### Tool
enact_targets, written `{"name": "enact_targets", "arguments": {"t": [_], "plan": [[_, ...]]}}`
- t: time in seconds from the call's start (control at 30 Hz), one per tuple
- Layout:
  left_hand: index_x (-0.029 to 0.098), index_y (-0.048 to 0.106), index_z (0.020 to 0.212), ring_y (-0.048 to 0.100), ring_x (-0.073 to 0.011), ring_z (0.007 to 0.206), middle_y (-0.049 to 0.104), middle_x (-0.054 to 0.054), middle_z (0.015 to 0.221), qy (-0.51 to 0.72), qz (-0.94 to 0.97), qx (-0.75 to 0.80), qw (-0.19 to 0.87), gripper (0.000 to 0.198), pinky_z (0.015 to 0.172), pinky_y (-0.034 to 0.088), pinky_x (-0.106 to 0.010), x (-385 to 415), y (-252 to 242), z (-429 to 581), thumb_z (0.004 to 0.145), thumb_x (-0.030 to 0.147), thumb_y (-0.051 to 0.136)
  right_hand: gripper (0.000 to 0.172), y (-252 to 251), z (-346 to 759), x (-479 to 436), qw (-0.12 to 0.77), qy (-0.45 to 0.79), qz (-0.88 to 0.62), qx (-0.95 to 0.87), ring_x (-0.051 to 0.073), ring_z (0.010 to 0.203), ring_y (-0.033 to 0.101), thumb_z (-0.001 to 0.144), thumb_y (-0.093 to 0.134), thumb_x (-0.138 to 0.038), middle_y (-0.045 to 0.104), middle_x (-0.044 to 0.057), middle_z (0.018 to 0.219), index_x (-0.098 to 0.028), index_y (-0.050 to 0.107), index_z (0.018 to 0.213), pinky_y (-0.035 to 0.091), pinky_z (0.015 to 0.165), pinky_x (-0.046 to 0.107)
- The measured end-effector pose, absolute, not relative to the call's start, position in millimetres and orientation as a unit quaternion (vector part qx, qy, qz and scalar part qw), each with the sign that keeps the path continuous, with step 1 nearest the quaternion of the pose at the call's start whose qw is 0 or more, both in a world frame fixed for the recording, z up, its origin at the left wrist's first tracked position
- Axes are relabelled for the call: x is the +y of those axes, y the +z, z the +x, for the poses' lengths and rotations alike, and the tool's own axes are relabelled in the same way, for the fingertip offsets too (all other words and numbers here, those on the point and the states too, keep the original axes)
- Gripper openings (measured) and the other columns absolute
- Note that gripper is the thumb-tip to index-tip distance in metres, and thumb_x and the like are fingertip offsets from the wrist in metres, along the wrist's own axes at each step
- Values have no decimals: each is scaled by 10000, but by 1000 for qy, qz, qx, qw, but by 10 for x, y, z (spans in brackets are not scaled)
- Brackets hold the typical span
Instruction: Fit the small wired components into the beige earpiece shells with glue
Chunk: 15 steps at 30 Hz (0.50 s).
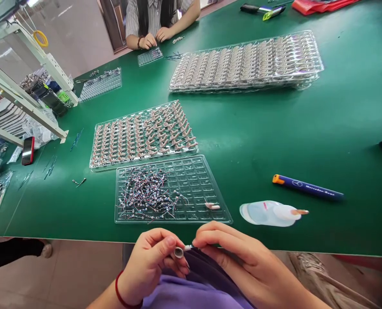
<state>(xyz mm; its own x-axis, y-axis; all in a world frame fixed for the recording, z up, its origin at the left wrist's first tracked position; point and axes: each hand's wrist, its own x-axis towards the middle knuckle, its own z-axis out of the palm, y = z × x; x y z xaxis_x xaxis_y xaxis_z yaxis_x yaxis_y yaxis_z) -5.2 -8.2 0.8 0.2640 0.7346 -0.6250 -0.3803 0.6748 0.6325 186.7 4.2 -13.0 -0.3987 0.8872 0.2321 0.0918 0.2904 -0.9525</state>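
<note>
Close to my body, my left hand (pixel 154 257) pinches a small beige pipe-shaped housing (pixel 178 252), its round open end facing up toward me. My right hand (pixel 234 255) is closed at the housing's pale stem end, fingertips pressed together; what they grip is mostly hidden. Just beyond the hands lies a clear compartment tray (pixel 194 180) with a heap of small wired components (pixel 147 193) on its left side. One loose beige housing (pixel 212 206) rests in that tray's right corner. Behind it, another clear tray (pixel 92 165) carries rows of similar beige housings (pixel 165 128).
Right of the trays lie a white squeeze bottle (pixel 268 213) and a blue marker-like stick (pixel 310 188) with an orange end. Stacked filled trays (pixel 245 64) stand farther back. A co-worker's hands (pixel 155 38) work at the far edge. A phone (pixel 28 151) and metal frame (pixel 32 107) are left.
</note>
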Motion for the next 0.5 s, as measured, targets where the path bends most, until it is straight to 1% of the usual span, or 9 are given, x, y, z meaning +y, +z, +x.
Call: {"name": "enact_targets", "arguments": {"t": [0.1, 0.23, 0.27, 0.4, 0.5], "plan": [[114, 672, 710, 647, -116, 495, 670, -29, 559, 359, 174, 481, 780, 380, 482, 501, -180, -74, 6, -54, 631, 445, 841, 176, -103, 1866, 51, 415, 486, -365, -677, 125, 720, 644, 934, 472, -136, 655, 32, 813, -214, 627, 900, 537, 645, 193], [121, 706, 804, 657, -123, 515, 699, -35, 598, 360, 184, 474, 782, 381, 497, 500, -186, -72, -20, -57, 570, 359, 890, 161, -91, 1868, 56, 403, 496, -372, -674, 132, 725, 650, 931, 484, -149, 662, 38, 818, -205, 631, 896, 547, 652, 204], [115, 712, 800, 654, -121, 513, 700, -38, 598, 354, 184, 476, 783, 383, 499, 496, -185, -73, -24, -57, 557, 347, 896, 163, -96, 1868, 53, 403, 496, -370, -674, 129, 731, 651, 932, 484, -144, 661, 35, 826, -208, 631, 906, 546, 659, 201], [94, 708, 687, 633, -112, 478, 678, -42, 558, 324, 160, 489, 794, 353, 487, 474, -186, -75, -26, -55, 531, 348, 897, 195, -126, 1870, 38, 414, 487, -355, -682, 116, 741, 646, 940, 462, -122, 654, 25, 839, -223, 628, 928, 535, 666, 185], [92, 707, 676, 624, -111, 467, 666, -40, 541, 316, 152, 489, 798, 354, 467, 452, -182, -80, -27, -54, 531, 357, 889, 205, -131, 1873, 36, 415, 484, -343, -690, 109, 744, 644, 938, 458, -111, 651, 20, 842, -228, 627, 938, 532, 668, 177]]}}
